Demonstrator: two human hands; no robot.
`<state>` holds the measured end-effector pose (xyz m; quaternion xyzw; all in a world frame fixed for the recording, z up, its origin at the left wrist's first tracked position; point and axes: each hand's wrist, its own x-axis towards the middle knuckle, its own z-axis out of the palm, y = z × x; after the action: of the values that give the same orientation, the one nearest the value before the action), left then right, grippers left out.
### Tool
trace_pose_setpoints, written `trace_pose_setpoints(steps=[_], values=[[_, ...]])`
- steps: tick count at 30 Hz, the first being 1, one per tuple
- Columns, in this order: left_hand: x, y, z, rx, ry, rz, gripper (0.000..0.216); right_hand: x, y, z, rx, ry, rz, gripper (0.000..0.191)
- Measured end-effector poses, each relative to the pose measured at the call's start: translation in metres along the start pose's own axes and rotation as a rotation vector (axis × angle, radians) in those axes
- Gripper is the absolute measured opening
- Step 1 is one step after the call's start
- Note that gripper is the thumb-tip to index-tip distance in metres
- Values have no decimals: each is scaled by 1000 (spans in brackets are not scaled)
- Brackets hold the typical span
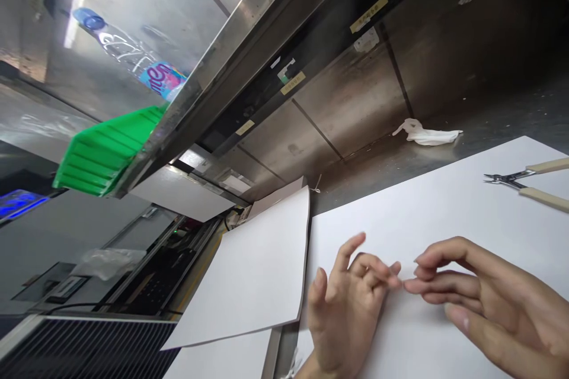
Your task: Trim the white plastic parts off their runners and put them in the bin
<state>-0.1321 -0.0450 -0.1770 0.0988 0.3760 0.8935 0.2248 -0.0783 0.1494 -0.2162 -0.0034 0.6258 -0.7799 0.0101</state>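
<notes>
Left hand (347,315) palm-up — half-curled; right hand (493,297) loosely bent.

The bare left hand (344,317) shows slender fingers (347,253) with rounded tips, creased at the joints, and a smooth palm narrowing to a bare wrist (311,369). The bare right hand (484,299) has long, tapering fingers and a thick-based thumb (489,340) bearing a smooth oval thumbnail (463,320). Slight blur softens the left fingertips.
</notes>
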Motion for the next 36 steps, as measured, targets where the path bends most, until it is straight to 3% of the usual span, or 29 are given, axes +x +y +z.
trace_pose_setpoints(steps=[3, 8, 12, 15, 16, 17, 19, 20, 23, 29, 36], values=[[3, 4, 2, -72, 96, -18, 78, 4, -4, 2, 75, -64, 86, 34], [4, 3, 3, -139, 150, -10, 92, 8, -15, 7, 249, -16, 220, 39], [5, 2, 1, -90, 147, 5, 74, 7, -18, 7, 171, 2, 289, 31], [4, 1, -2, -38, 127, 12, 112, 7, -18, 7, 102, -3, 296, 23], [3, 1, -3, -15, 121, 10, 112, 7, -18, 8, 86, 0, 303, 20], [3, 2, -3, 12, 122, 14, 98, 7, -18, 8, 75, 5, 315, 19], [2, 2, -2, 81, 137, 44, 46, 8, -18, 8, 67, 14, 346, 21], [1, 2, -2, 116, 147, 65, 34, 9, -17, 8, 70, 15, 360, 21], [2, 3, 0, 167, 165, 103, 57, 11, -15, 4, 99, -7, 375, 17], [2, 6, -1, 69, 100, 68, 54, 13, -9, -9, 76, -44, 313, 18], [1, 7, 0, -24, 100, 19, 50, 17, -9, -17, 57, -169, 194, 34]])
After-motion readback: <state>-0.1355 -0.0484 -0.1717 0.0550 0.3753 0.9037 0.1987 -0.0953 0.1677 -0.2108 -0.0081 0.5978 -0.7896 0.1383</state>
